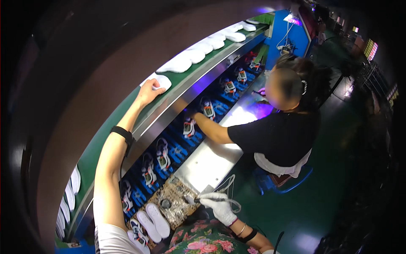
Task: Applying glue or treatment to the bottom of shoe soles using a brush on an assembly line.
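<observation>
My left hand [150, 92], bare and reaching up to the green belt, grips the edge of a white shoe sole [164, 82] between thumb and fingers. In my white-gloved right hand [218, 207] is a brush [192, 199], its flat tip over a worn, glue-streaked board [175, 192]. A small dark round pot [165, 203] stands on that board. Close to my lap lie a pair of white soles [154, 223] and a white-and-black shoe upper [138, 233] with orange parts.
More white soles [195, 54] line the upper green belt [122, 108], edged by a metal rail [156, 113]. Below, shoe uppers [162, 153] ride on blue holders. At the right a seated co-worker [279, 131] reaches under the rail, beside a lit white table [207, 169].
</observation>
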{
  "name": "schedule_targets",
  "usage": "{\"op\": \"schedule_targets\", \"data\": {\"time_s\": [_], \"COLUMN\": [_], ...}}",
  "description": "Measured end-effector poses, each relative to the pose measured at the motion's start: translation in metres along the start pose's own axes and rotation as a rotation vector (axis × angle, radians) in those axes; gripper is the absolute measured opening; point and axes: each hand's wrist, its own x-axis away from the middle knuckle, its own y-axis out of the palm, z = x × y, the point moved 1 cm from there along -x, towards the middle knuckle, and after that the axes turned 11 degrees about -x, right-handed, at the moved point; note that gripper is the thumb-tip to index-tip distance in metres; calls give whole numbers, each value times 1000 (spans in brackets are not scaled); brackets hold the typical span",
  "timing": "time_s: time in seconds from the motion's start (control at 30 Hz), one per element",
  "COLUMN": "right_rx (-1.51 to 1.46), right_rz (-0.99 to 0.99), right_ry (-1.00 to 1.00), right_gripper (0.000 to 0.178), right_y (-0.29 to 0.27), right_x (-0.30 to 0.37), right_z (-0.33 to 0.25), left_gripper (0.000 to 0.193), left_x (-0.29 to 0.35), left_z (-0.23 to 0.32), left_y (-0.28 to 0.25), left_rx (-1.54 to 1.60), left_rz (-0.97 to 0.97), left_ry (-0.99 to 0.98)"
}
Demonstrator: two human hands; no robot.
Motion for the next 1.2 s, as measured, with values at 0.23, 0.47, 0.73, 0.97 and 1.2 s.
{"op": "schedule_targets", "data": {"time_s": [0.23,0.47,0.73,0.97,1.2], "right_rx": [-94,-169,-584,-587,334], "right_rz": [-46,-105,-202,-312,-516], "right_ry": [66,124,348,307,-398], "right_gripper": [16,18,18,18,20], "right_y": [22,57,105,177,208], "right_x": [2,4,1,24,41], "right_z": [18,34,34,-6,-24], "left_gripper": [27,45,77,52,71], "left_x": [141,352,499,544,532], "left_z": [-53,-82,-32,-10,70], "left_y": [-60,-114,-62,-11,-16], "left_rx": [985,860,992,1814,1868], "left_rz": [144,480,736,112,16], "left_ry": [-349,-562,-744,-1026,-663]}}
